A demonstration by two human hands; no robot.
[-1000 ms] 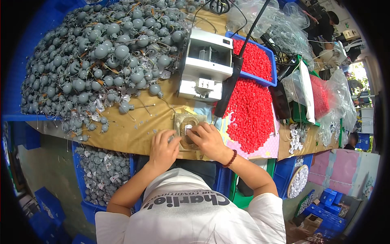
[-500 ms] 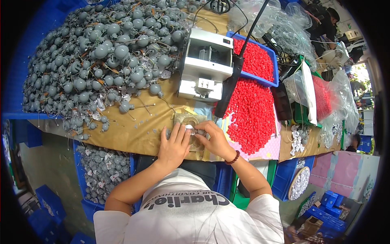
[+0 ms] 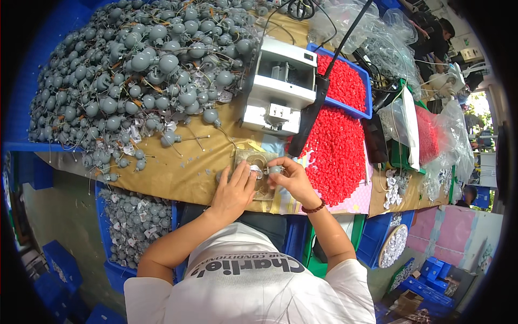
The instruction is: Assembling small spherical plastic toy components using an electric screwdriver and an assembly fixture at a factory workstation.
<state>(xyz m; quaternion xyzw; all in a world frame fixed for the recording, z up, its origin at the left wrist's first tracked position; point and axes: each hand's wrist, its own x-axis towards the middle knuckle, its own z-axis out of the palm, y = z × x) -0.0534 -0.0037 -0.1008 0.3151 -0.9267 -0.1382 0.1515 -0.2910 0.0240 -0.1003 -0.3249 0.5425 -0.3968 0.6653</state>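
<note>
My left hand (image 3: 233, 191) lies nearly flat with its fingers stretched over a small square plate (image 3: 263, 191) at the table's front edge. By its fingertips is a small white label (image 3: 256, 171). A bit of a grey ball shows beside that hand's thumb side or palm; most of it is covered. Between the thumb and fingers of my right hand (image 3: 295, 182), a small grey ball (image 3: 275, 169) is pinched just over the right side of the plate. A reddish bead bracelet circles that wrist.
A large heap of grey balls with wires (image 3: 135, 70) covers the table's left. Behind the plate stands a white machine (image 3: 280, 86), with a dark long-handled tool (image 3: 310, 127) beside it. Red small parts (image 3: 337, 156) lie to the right, more in a blue tray (image 3: 369, 97). Below left, a blue bin (image 3: 102, 227) holds grey balls.
My right hand has shifted a little right, away from my left fingers, and the grey ball in its pinch now shows more. My left hand stays over the plate.
</note>
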